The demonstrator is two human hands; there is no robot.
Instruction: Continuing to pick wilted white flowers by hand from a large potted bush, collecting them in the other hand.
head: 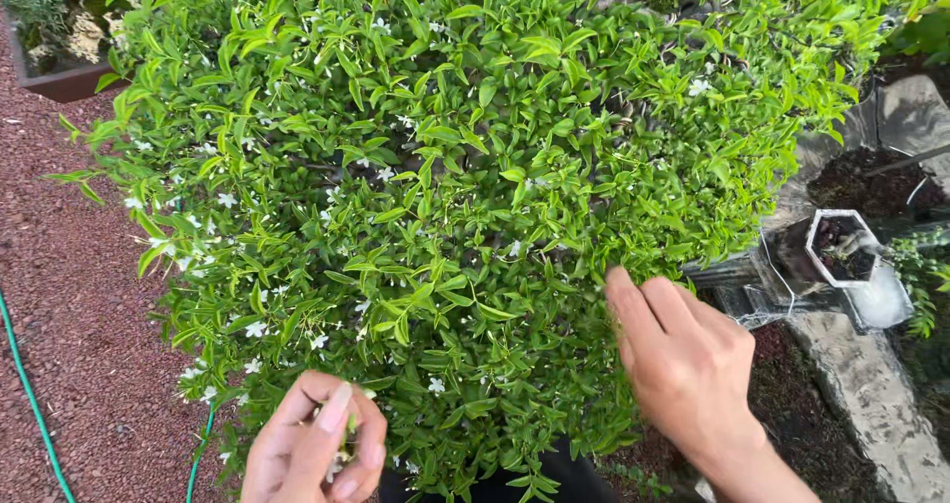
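Two bare hands are at the near edge of the dense green bush with narrow glossy leaves and small white star-shaped flowers (445, 186). My left hand (312, 444) is at the lower edge of the foliage, its grip closed on a small bunch of picked greenery and pale blossom (348, 432) pinched under thumb and fingers. My right hand (683, 365) reaches in at the bush's right edge, fingertips (621, 283) buried among the leaves; I cannot tell whether they are pinching anything. I judge the picking barely begun: only a small tuft is gathered, and many white flowers remain scattered over the bush. A green hose (30, 394) lies on the reddish gravel ground (69, 295) at left.
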